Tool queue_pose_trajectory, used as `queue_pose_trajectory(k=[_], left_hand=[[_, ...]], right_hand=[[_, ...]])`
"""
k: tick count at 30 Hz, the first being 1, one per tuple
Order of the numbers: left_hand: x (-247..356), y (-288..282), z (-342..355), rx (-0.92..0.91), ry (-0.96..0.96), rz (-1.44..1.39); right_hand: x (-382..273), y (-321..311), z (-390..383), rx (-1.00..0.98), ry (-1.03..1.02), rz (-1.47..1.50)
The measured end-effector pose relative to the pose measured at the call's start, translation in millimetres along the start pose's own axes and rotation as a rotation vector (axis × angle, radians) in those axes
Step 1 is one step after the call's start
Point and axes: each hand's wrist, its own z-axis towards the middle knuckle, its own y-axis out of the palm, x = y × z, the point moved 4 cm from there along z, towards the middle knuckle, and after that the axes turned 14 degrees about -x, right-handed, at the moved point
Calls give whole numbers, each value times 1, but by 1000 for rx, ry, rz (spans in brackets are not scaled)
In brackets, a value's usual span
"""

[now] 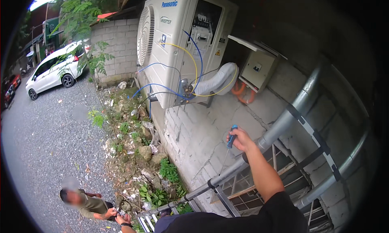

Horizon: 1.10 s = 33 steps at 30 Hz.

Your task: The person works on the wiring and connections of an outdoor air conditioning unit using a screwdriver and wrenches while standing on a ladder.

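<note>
My right hand [242,140] is closed round the blue-and-black handle of a screwdriver [231,139], its long shaft slanting down toward the ladder rail. Low on the left, my left hand [122,219], with a dark band at the wrist, meets the hand of a person [92,206] standing below. Its fingers look closed on something small, too tiny to make out. Ahead hangs a white air-conditioner outdoor unit [168,55], its side cover off and a terminal block [202,22] exposed. Blue and yellow hoses [196,63] run from its valves beside a white-wrapped pipe [214,81].
A metal ladder [269,138] with straps crosses the right side, over a barred window [251,188]. Beside the unit, a beige electrical box [257,69] hangs open above orange conduit [243,93]. Rubble and plants [148,152] edge the gravel [60,140]; a white car [56,69] stands beyond.
</note>
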Motion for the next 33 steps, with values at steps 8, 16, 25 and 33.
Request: queue_pose_trajectory(k=[8, 16, 25, 33], left_hand=[[66, 56, 8, -335, 529, 2771], [70, 66, 7, -246, 228, 2089], [54, 78, -13, -303, -69, 1260], [61, 87, -33, -349, -146, 1118]], right_hand=[[-173, 140, -82, -42, -522, -939], [-357, 148, -172, 263, -1262, -949], [-377, 108, -93, 515, -1223, -951], [-385, 118, -53, 802, -1236, -1264]])
